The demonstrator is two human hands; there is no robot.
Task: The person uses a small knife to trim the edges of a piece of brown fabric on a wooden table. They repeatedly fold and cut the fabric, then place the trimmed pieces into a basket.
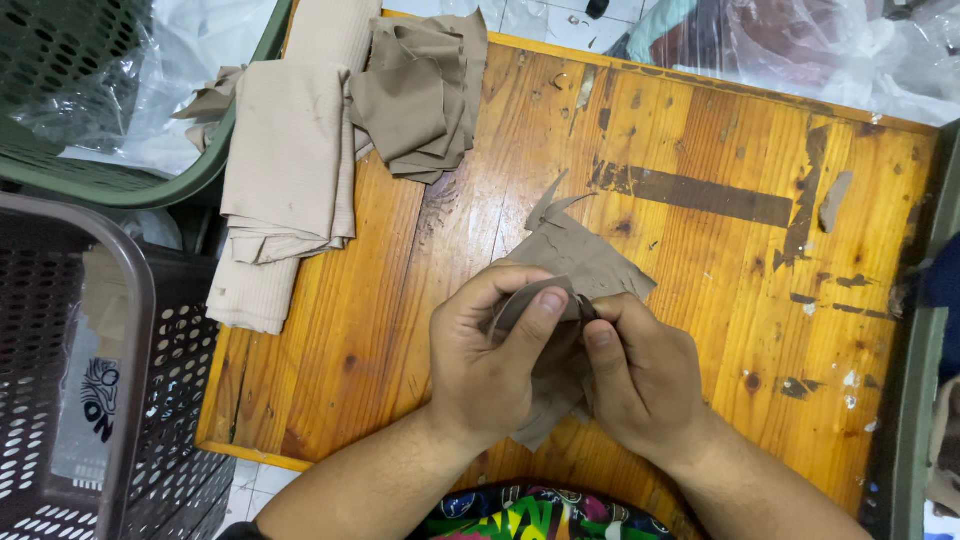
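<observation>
My left hand [487, 365] was curled tight around a folded edge of the tan cloth piece [580, 262], thumb pressed over the top of the fold and fingers hidden beneath it. My right hand [640, 375] sat just beside it, knuckles nearly touching, thumb and forefinger pinching the same fold from the other side, so both hands were closed on that one piece. The rest of the cloth hung below my palms toward my lap and spread out beyond my fingertips, lying flat on the wooden table [700, 130] with two thin pointed slivers sticking up at its far edge. Past my left hand, well apart, a stack of folded beige fabric [285, 170] lay over the table's far left corner, with part of it trailing off the near side of that stack. Right beside it, farther in, sat a looser heap of darker brown pieces [425, 95]. Off to the left of my left forearm stood a dark perforated basket [80, 380], and beyond it a green basket [120, 180]. Beyond my right hand, a small scrap [834, 200] lay alone on the table.
</observation>
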